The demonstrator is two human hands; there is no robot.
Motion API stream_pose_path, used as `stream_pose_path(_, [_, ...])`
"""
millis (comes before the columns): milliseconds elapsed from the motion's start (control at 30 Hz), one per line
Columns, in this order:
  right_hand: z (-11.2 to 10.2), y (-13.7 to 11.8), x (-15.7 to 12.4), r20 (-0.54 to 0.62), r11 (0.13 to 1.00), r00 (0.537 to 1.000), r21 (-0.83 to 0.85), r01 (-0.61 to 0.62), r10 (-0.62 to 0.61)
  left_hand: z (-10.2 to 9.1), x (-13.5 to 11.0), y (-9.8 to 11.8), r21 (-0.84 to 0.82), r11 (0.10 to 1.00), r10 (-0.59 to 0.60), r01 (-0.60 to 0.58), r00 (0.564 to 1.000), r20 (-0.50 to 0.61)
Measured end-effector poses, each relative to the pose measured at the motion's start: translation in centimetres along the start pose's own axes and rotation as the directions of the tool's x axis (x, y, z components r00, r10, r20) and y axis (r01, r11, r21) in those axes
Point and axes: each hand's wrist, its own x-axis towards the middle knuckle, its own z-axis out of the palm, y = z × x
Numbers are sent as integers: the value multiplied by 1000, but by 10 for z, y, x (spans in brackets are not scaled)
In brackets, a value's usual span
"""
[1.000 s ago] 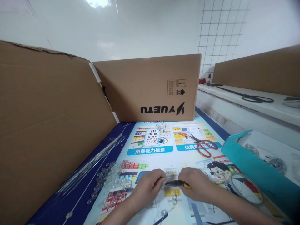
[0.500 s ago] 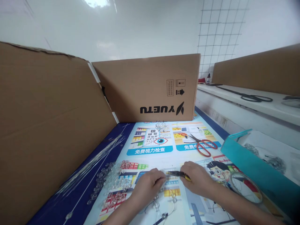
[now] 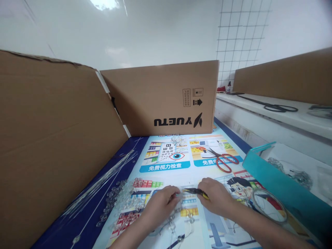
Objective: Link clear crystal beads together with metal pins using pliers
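Note:
My right hand [image 3: 215, 195] grips a pair of pliers [image 3: 193, 191] with yellow-and-black handles, its jaws pointing left. Just left of the jaw tips, my left hand [image 3: 164, 200] pinches a small clear bead [image 3: 178, 194], partly hidden by the fingers. Below the hands, a thin wire strung with clear beads [image 3: 191, 219] loops over the printed sheet [image 3: 193, 178]. Many loose clear beads [image 3: 120, 199] lie to the left of my left hand.
Straight wires [image 3: 103, 183] lie at left beside a cardboard panel [image 3: 52, 138]. Red-handled scissors [image 3: 223, 162] rest beyond my right hand. A wire coil [image 3: 269, 205] and a teal box [image 3: 280, 183] holding wire bundles are on the right. Another cardboard panel [image 3: 166, 100] stands behind.
The whole view has shifted slightly. My left fingers have turned a little, showing more of the bead. The pliers stay close to the left fingertips.

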Motion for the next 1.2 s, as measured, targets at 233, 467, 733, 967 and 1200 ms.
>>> stream_pose_path(233, [-3, 0, 0, 22, 1000, 1000, 5, 11, -11, -27, -3, 5, 134, 991, 20, -26, 999, 41])
stream_pose_path(467, [-2, 0, -1, 21, 1000, 1000, 14, 10, -11, -62, -5, -6, 498, 864, -117, 71, 991, 62])
stream_pose_path(733, [0, 0, 1, 7, 1000, 1000, 9, 10, -10, -80, -14, -23, 565, 823, -174, 64, 974, 143])
stream_pose_path(967, [0, 0, 0, -2, 1000, 1000, 8, 8, -8, -60, -14, -13, 581, 814, -149, 9, 970, 194])
stream_pose_path(1200, [0, 0, 0, -14, 1000, 1000, 8, 14, -14, -52, -16, -9, 667, 745, -157, -7, 970, 186])
